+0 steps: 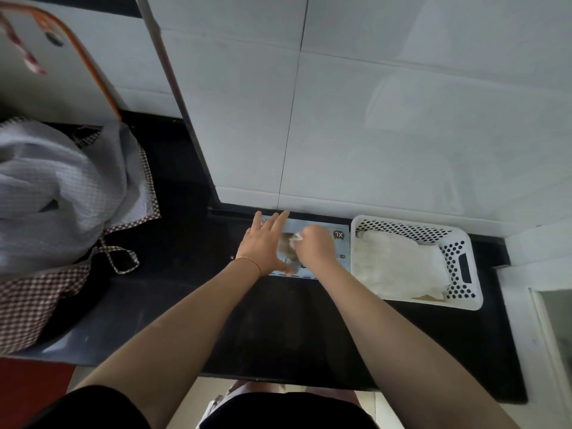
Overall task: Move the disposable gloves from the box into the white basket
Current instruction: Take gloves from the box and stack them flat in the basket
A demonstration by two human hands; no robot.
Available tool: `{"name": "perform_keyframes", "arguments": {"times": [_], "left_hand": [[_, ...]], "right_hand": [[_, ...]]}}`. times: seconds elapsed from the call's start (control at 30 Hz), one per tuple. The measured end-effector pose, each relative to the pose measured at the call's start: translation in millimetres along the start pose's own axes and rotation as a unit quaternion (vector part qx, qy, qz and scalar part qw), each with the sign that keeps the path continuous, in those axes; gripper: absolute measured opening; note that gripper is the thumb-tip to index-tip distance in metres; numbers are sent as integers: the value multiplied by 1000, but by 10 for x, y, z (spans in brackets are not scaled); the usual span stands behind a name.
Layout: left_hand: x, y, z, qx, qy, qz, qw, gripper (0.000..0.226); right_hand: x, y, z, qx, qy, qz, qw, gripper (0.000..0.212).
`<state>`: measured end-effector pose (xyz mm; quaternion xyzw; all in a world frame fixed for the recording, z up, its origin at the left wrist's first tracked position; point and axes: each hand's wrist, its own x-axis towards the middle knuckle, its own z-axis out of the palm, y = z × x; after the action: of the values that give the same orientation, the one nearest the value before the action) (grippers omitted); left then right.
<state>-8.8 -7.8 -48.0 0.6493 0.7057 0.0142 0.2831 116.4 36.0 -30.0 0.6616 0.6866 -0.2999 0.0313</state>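
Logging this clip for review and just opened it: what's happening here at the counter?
A person is emptying a flat, light blue cardboard glove box lying on the black countertop. The left hand presses flat on the box with straight fingers, steadying it, while the right hand pinches a thin whitish disposable glove at the box opening. The white perforated plastic basket just right of the box already holds a pile of gloves.
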Motion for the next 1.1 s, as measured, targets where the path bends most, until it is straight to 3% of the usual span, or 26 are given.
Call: {"name": "perform_keyframes", "arguments": {"times": [0.3,0.53,0.77,0.9,0.97,1.1], "left_hand": [[14,-2,-14,21,-8,4,1000,129],[-20,118,-55,62,-27,2,998,126],[11,134,-88,56,-34,-25,998,132],[-11,157,-101,60,-38,-31,997,112],[-25,141,-103,56,-40,-27,997,114],[-107,150,-49,88,-7,24,996,112]], "right_hand": [[-59,109,-287,22,-70,-79,994,44],[-38,277,-699,43,32,-69,996,39],[-252,30,-743,89,47,-146,984,28],[-387,-132,-710,76,18,-198,977,25],[-410,-117,-721,82,32,-185,979,26],[-257,181,-879,204,99,-64,972,30]]}}
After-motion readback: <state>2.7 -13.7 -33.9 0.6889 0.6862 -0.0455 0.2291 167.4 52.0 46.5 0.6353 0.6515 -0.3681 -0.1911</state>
